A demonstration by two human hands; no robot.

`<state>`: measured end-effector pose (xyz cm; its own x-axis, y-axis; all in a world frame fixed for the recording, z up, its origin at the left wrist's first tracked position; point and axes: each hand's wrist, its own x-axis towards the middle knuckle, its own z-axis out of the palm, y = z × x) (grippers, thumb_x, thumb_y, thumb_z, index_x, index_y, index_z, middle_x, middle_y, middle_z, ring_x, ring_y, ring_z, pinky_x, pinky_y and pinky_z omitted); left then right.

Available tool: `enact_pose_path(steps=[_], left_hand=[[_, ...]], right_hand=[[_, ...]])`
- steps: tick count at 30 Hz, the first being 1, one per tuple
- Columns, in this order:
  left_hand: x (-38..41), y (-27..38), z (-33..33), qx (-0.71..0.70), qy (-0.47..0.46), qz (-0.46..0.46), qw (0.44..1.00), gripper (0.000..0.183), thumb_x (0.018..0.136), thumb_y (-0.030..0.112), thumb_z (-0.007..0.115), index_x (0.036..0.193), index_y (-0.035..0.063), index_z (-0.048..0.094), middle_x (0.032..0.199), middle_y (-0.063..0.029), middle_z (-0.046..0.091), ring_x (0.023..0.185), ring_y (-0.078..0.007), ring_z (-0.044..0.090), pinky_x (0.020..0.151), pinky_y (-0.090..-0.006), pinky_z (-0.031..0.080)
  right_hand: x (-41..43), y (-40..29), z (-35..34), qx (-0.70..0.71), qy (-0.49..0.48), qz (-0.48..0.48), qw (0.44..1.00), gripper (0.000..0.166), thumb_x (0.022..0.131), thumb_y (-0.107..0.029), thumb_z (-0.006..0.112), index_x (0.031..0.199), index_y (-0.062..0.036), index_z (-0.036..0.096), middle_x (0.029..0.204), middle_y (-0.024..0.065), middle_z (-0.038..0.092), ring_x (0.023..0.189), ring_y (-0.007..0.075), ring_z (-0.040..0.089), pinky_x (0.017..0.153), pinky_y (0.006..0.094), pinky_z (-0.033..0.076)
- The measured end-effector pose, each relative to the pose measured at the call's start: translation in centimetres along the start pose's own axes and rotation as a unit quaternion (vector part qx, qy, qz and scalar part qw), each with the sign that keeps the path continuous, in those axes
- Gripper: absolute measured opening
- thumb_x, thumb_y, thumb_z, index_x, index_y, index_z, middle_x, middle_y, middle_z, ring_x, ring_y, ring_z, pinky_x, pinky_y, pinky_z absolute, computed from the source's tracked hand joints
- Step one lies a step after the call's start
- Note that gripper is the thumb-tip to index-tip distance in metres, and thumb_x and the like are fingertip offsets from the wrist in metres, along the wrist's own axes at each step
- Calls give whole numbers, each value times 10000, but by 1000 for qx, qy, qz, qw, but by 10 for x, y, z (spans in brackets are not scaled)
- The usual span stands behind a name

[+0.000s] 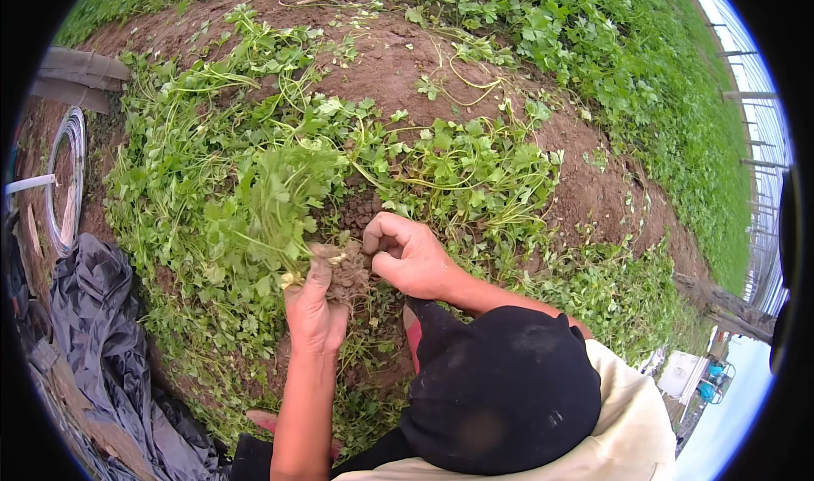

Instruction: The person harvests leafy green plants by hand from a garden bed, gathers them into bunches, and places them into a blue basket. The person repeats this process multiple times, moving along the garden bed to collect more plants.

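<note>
My left hand (317, 309) is shut on a bunch of leafy, celery-like plants (276, 198). The bunch's leaves point up and away, and a brown soil-caked root clump (348, 276) sticks out to the right of my thumb. Just right of the roots is my right hand (410, 258), its thumb and forefinger curled towards each other. Whether anything is pinched between those fingertips cannot be made out. Beneath both hands, loose dark soil (356, 211) shows among pulled plants (470, 169) lying in heaps.
Crumpled black plastic sheeting (102, 316) and a coil of pale tubing (66, 182) lie at left, below brown curved pipes (82, 74). A dense green bed (572, 49) grows beyond the bare soil (381, 61). My black-clad knee (502, 385) is close below my right forearm.
</note>
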<state>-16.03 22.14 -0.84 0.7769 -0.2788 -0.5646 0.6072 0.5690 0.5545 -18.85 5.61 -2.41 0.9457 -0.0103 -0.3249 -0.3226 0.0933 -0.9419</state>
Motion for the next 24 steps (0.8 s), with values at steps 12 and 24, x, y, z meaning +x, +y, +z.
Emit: enact_pose_path(steps=[12, 24], left_hand=[[-2, 36, -44, 243, 66, -31, 967, 354, 873, 121, 691, 1175, 4, 549, 1082, -88, 635, 996, -199, 622, 863, -387, 514], [-8, 42, -56, 307, 14, -52, 950, 361, 860, 159, 716, 1151, 23, 550, 1050, -102, 650, 997, -233, 625, 922, -425, 479]], right_hand=[[-27, -6, -124, -689, 103, -204, 688, 136, 643, -21, 602, 732, -116, 563, 772, 39, 485, 822, 227, 501, 868, 378, 368], [-103, -56, -153, -625, 168, 133, 751, 329, 754, -98, 637, 1080, -134, 620, 1051, 98, 606, 1020, 268, 574, 888, 474, 406]])
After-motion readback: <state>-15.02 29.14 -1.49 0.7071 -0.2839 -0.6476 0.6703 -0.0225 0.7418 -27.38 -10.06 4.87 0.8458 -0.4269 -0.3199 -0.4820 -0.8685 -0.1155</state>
